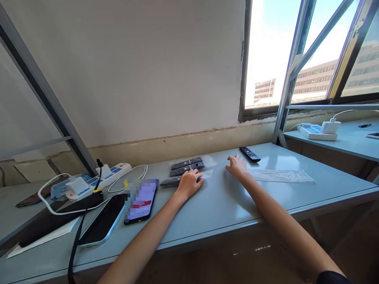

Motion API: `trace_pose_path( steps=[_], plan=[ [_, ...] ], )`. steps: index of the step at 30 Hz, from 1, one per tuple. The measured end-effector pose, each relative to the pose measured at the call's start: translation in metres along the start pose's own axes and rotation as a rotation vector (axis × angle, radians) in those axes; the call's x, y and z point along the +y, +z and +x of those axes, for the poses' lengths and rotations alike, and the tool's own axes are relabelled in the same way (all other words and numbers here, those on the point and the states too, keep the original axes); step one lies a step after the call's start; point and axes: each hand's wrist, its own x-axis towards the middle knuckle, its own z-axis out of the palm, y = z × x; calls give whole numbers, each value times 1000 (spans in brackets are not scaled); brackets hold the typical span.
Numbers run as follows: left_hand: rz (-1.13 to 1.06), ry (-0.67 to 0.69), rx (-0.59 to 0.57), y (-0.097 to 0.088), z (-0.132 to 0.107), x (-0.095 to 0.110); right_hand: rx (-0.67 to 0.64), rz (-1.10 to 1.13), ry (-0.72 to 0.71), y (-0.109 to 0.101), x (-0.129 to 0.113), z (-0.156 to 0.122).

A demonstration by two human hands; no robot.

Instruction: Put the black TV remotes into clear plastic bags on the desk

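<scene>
My left hand (190, 183) lies over the right end of a dark remote control in a clear bag (170, 182), its fingers curled round it on the table. Just behind it are more dark remotes in clear plastic (186, 166), side by side. My right hand (237, 166) hovers at or just above the tabletop, fingers loosely bent and apart, with nothing visible in them. Close to its fingertips, a bare black remote control (250, 154) rests toward the back edge. Beside my right wrist, a flat clear plastic sleeve (281, 176) stretches to the right.
A lit phone (142, 200) and a dark-screened phone (103, 220) lie left of my hands. Behind them sit a white power strip (114, 173) with chargers and a looping white cable (49, 205). A metal post (286, 90) rises at the table's back right.
</scene>
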Motion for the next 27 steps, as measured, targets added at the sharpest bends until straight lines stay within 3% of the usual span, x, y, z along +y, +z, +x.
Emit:
trace_pose_path(
  steps=[6, 12, 17, 22, 27],
  plan=[
    [-91, 48, 26, 3, 1, 0, -52, -129, 64, -3, 6, -1],
    [-238, 124, 41, 8, 1, 4, -91, -121, -96, -3, -11, -13],
    [-183, 120, 65, -2, -2, 14, -93, -82, -235, 6, -26, -19],
    [-98, 53, 38, -11, -1, 15, -39, -87, -226, 1, -23, -15],
    [-74, -61, 55, -9, 0, 8, 5, -138, -139, -9, -8, -8]
  ],
)
